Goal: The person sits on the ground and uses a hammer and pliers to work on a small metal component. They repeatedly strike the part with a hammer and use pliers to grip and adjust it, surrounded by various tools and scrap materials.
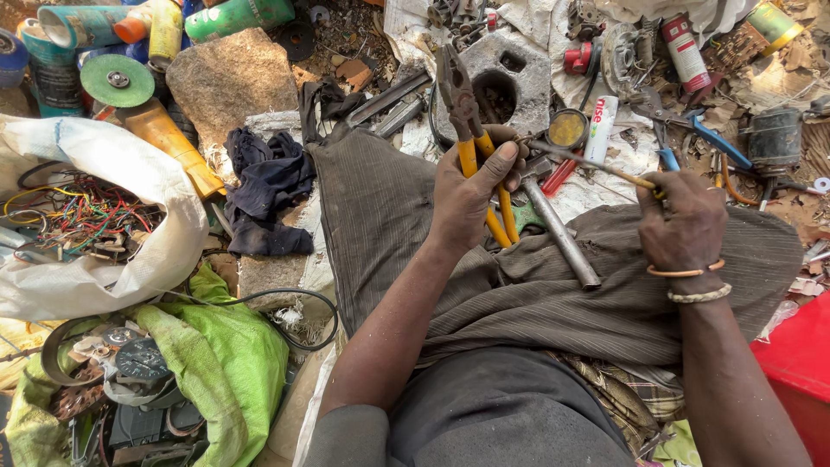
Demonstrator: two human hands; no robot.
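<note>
My left hand (471, 186) grips a pair of pliers with yellow handles (467, 121), whose jaws point away from me. My right hand (683, 220) holds a thin tool with a yellow handle and a metal shaft (588, 160), which slants left toward the pliers. Both hands hover above my lap, which is covered in grey-brown cloth (389, 216). A hammer with a metal handle (558, 229) lies on the cloth between my hands.
A white sack of coloured wires (95, 216) sits left, with a green bag of scrap parts (216, 363) below it. A grey metal block with holes (510, 73), spray cans (683, 52), blue-handled pliers (713, 143), a dark rag (268, 186) and a red box (800, 363) surround me.
</note>
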